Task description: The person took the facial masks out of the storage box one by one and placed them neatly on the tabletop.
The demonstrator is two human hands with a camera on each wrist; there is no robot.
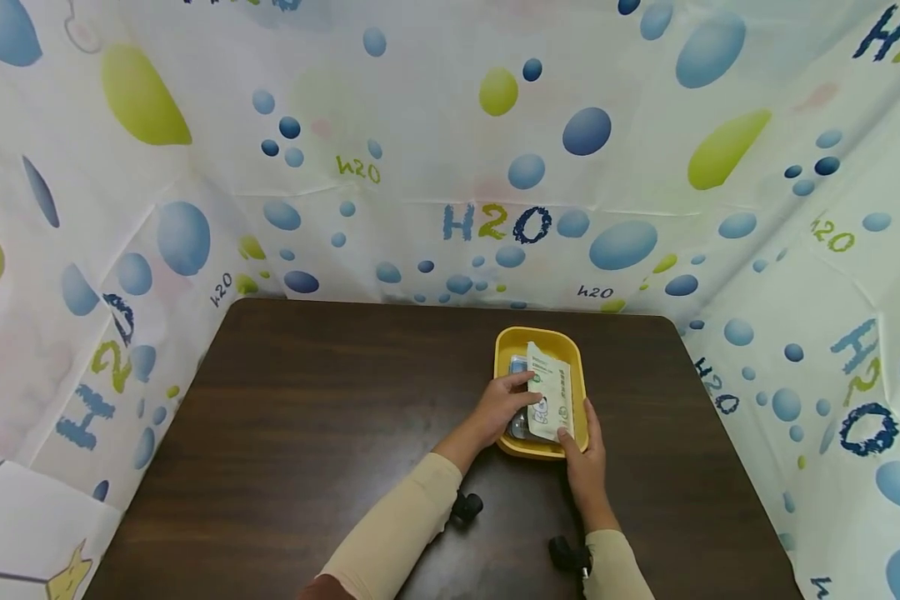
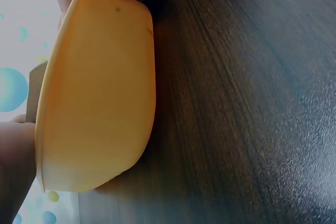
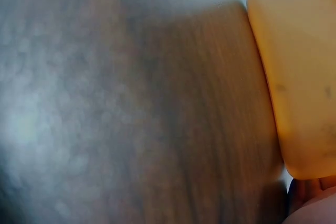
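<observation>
A yellow plastic tray (image 1: 504,342) with rounded corners stands at the right of the table, its outer wall (image 2: 105,87) filling much of the left wrist view. In it, a pale green printed packet (image 1: 551,367) with a small cartoon figure leans over other contents, one edge rising above the rim. My left hand (image 1: 501,408) reaches across the tray's left rim and pinches the packet's left edge between thumb and fingers. My right hand (image 1: 588,467) grips the near right corner of the tray, thumb over the rim by the packet's lower corner, fingers along the outer wall.
Beneath the packet, a bluish item (image 1: 518,364) and a clear, shiny item (image 1: 520,427) show partly at the tray's left side. The dark wooden table (image 1: 330,400) meets a hanging white sheet (image 1: 420,150) with a bubble print at its back and sides.
</observation>
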